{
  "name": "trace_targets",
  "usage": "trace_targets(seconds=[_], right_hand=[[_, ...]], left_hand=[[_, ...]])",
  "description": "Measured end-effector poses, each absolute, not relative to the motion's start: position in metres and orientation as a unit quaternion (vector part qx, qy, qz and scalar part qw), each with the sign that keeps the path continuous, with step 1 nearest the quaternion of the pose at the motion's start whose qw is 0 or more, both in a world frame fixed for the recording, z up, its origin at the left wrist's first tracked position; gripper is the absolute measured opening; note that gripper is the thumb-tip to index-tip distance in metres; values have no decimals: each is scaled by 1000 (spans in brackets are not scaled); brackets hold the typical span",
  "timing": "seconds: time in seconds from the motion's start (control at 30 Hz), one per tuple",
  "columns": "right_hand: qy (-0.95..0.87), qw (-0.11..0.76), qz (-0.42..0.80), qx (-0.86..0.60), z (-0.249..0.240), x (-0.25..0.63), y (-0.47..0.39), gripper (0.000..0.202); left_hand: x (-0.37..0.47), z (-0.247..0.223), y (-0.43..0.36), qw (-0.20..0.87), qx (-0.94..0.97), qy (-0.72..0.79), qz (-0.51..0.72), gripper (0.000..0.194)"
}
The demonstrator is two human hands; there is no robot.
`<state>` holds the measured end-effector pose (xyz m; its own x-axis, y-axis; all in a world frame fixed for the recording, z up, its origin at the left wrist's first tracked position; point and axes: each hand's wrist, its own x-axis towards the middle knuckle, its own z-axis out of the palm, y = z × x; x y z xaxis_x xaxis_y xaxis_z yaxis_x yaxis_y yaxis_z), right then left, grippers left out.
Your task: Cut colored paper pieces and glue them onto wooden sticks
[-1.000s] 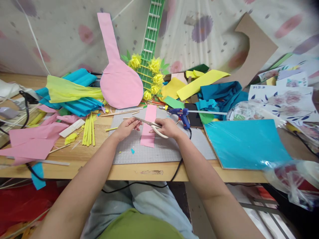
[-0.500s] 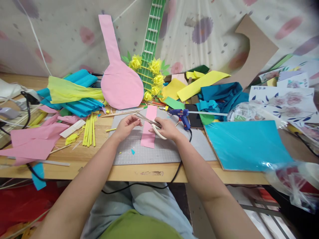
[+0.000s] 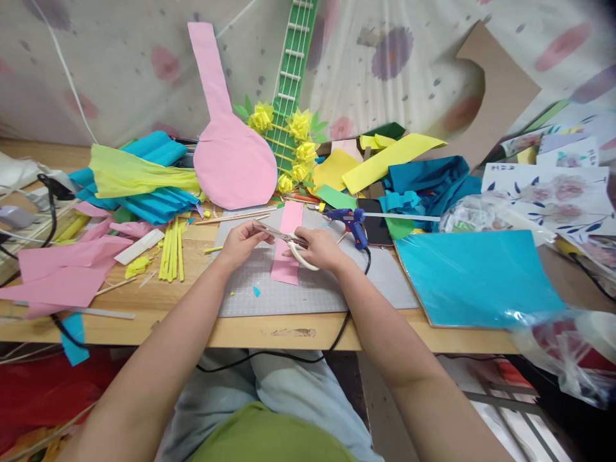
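My right hand is closed on white-handled scissors, whose blades point left over a pink paper strip. My left hand is at the blade tips, its thumb and fingers pinched together; what they hold, if anything, is too small to make out. The pink strip lies lengthwise on a grey cutting mat, partly hidden under the scissors and my right hand. Small blue and yellow scraps are on the mat in front of my left hand.
A blue glue gun with a black cord lies right of my right hand. Behind stand a pink guitar-shaped piece and a green neck with yellow flowers. Yellow strips are at left, a blue sheet at right.
The scissor blades have come closer together and lie nearer my left fingertips. My left thumb and fingers have drawn together. The view has shifted slightly.
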<state>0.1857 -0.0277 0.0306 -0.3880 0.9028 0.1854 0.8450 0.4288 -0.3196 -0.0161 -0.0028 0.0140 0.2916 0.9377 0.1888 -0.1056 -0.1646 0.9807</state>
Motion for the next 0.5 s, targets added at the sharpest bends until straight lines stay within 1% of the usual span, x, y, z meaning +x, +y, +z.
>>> trace_targets(seconds=[0.33,0.5], right_hand=[[-810,185,97,-548,33,187,-28,46],[-802,204,131,-546,35,192,-27,41]], left_hand=[[-16,18,-6,520,605,372,474,19],[-16,19,-7,514,620,368,465,19]])
